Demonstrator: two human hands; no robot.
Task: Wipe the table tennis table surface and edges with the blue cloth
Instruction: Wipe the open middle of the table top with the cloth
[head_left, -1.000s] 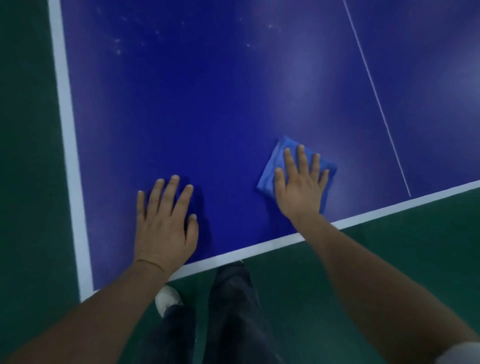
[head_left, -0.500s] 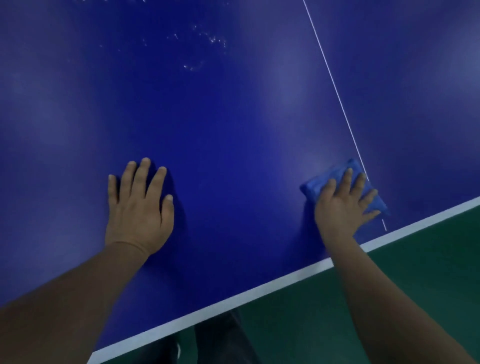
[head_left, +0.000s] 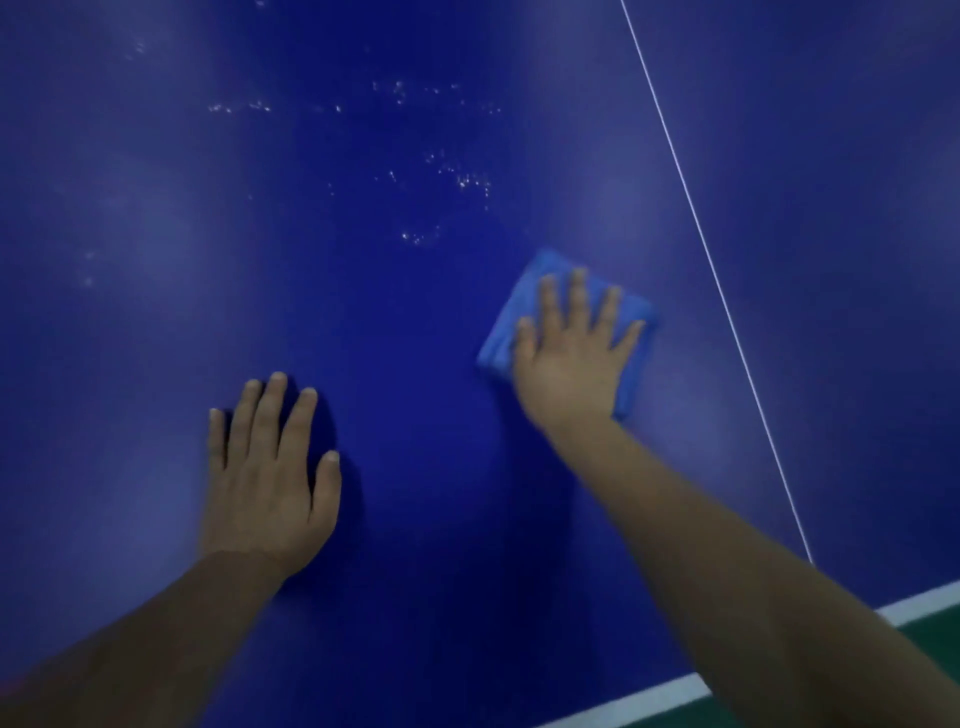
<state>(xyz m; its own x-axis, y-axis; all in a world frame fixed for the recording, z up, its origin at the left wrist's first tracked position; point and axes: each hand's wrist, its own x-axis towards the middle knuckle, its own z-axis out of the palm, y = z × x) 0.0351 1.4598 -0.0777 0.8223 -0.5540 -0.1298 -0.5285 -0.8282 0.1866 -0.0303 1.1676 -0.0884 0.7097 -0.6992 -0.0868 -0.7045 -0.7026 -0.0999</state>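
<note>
Looking down from the head camera onto a glossy dark-blue table tennis table (head_left: 415, 322). Pressing a folded square blue cloth (head_left: 503, 338) flat on it with the right hand (head_left: 571, 364), fingers straight and spread, left of the thin white centre line (head_left: 727, 312). Resting the left hand (head_left: 267, 483) palm-down, relaxed, gripping nothing, well left of the cloth; pale specks (head_left: 462, 182) beyond.

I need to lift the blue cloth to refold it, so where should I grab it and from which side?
Probably the left edge of the blue cloth, pinched from the left: it lies flat under the right hand, fingers spread, and that edge sticks out bare beside the thumb.
</note>
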